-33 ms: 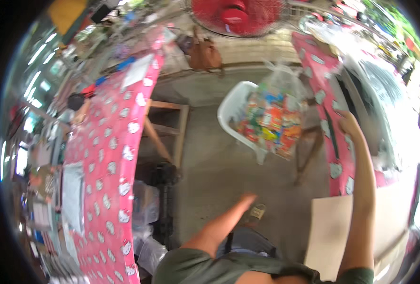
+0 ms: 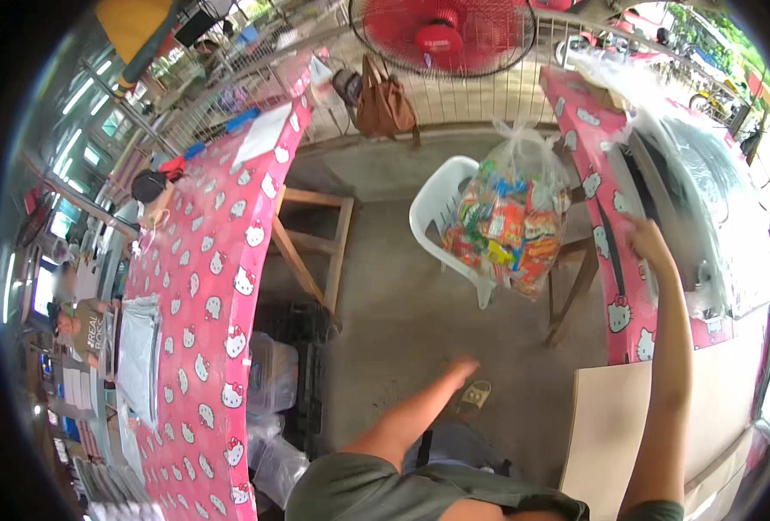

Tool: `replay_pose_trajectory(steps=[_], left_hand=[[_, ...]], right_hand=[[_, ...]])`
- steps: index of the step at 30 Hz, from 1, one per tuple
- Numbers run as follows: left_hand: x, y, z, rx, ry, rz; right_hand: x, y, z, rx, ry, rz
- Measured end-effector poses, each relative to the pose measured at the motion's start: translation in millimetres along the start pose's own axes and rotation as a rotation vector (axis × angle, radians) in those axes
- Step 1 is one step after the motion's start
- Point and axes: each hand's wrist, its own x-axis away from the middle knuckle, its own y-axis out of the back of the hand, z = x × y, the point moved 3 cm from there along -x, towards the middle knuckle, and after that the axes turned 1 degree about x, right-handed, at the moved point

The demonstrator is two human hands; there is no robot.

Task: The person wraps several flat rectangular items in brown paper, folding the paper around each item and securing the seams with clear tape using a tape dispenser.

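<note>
My right hand [image 2: 651,243] reaches out over the pink cat-print table [image 2: 618,318] on the right, with at least one finger stretched out and nothing visible in it. Beside it lie a thin dark strip [image 2: 612,247] and large plastic-wrapped goods [image 2: 706,200]. I cannot tell whether the hand touches the tabletop. My left hand [image 2: 465,368] hangs low over the floor, away from both tables; its fingers are too bunched and small to make out. Ahead, a clear plastic bag full of colourful snack packs [image 2: 508,227] rests on a white plastic chair [image 2: 421,213].
A long pink cat-print table [image 2: 229,286] on wooden legs runs along the left, with clear plastic bins [image 2: 272,373] beneath. Cardboard sheets [image 2: 606,425] stand at the lower right. A red fan [image 2: 441,39] and a brown bag [image 2: 387,106] are at the far railing. Another person [image 2: 79,326] is far left.
The view has shifted slightly, so the chair, bag and fan sit a little lower and further right, and the scene is sharper. My arms hold nearly the same pose.
</note>
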Motion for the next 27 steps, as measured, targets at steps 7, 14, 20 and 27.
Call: replay_pose_trajectory(steps=[7,14,20,27], left_hand=[[45,-44,-64,-0.002,-0.433,-0.325],[236,-206,-105,0.035,-1.312,-0.439],[344,-365,-3,-0.044,-1.003,0.398],[443,-443,62,-0.620,-1.207,0.375]], right_hand=[[283,71,-30,0.211,0.093,0.011],[807,171,-270,0.746,-0.499,-1.060],[1000,69,-367,0.583,-1.458,-0.825],[958,37,-320,-0.063,-1.136,-1.065]])
